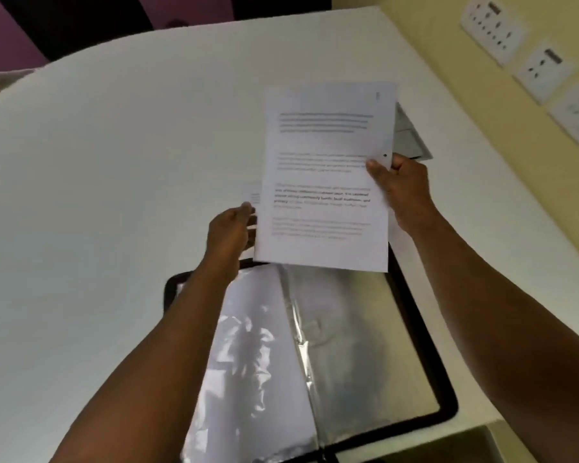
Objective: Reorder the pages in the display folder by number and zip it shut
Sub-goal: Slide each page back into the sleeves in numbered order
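A printed white page [325,182] is held up in the air above the table. My right hand [398,188] pinches its right edge, thumb on the front. My left hand [231,232] holds another sheet [254,197] whose edge peeks out behind the page's lower left side. Below them the display folder [415,329] lies open on the table, black-rimmed, with shiny clear sleeves [258,345] on both sides of its spine. The text on the page is too blurred to read a number.
The white table [114,162] spreads to the left and far side. A grey flat thing [408,135] lies behind the page at the right. Wall sockets [542,68] line the yellow wall on the right. The table's near right corner ends by the folder.
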Demonstrator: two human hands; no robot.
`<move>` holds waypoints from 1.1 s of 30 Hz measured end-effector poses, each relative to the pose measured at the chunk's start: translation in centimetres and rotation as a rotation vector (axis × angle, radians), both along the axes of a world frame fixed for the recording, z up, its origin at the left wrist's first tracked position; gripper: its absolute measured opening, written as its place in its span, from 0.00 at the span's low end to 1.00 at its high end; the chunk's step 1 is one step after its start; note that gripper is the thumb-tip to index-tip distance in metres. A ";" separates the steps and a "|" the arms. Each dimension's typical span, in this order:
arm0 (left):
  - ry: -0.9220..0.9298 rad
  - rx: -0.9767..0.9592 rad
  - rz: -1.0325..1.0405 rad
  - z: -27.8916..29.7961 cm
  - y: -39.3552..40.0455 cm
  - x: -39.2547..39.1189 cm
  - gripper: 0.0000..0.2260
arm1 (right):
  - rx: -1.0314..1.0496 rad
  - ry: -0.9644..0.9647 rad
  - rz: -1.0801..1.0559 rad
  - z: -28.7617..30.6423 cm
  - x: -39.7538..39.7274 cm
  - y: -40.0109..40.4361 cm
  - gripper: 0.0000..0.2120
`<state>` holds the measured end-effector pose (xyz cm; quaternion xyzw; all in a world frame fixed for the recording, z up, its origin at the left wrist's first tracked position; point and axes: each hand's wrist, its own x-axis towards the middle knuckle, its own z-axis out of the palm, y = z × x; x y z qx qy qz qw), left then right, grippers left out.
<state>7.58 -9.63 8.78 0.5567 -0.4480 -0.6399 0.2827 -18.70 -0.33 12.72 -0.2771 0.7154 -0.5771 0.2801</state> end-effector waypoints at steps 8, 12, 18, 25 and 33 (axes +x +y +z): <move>-0.833 -0.628 -0.804 -9.8 6.2 -7.8 0.17 | 0.023 0.005 -0.377 -2.2 -9.8 6.9 0.03; -1.111 -0.728 -0.916 -10.8 6.4 -9.8 0.18 | 0.019 -0.061 -0.414 -3.0 -12.1 8.1 0.03; -1.087 -0.629 -0.943 -10.4 5.0 -11.0 0.11 | 0.028 -0.156 -0.389 -4.5 -13.2 7.7 0.02; -0.999 -0.675 -0.903 -9.7 4.1 -11.6 0.08 | 0.040 -0.185 -0.342 -5.6 -14.5 5.4 0.02; -0.846 -0.557 -0.976 -9.5 3.2 -12.0 0.07 | 0.039 -0.242 -0.306 -7.4 -14.9 1.9 0.02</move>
